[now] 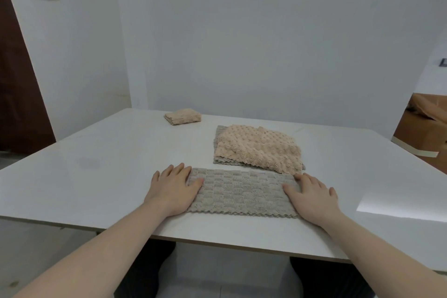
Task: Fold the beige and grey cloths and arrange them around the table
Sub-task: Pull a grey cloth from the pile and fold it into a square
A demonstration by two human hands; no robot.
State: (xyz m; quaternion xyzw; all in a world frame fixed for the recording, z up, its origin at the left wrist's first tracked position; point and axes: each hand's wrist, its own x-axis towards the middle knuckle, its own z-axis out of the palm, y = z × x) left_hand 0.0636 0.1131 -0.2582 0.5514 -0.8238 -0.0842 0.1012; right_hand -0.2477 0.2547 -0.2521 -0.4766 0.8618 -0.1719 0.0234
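Observation:
A grey cloth [242, 192], folded into a long strip, lies flat near the table's front edge. My left hand [173, 186] rests flat on its left end, and my right hand [312, 192] rests flat on its right end, fingers straight. Just behind the strip is a loose pile: a rumpled beige cloth [257, 147] on top of another grey cloth [219, 159], of which only the left and front edges show. A small, neatly folded beige cloth [182, 116] sits at the far side of the table.
The white table [96, 164] spans the view, its front edge close to me. A white wall stands right behind it. A brown door is at the far left and cardboard boxes [425, 126] are on the floor at the right.

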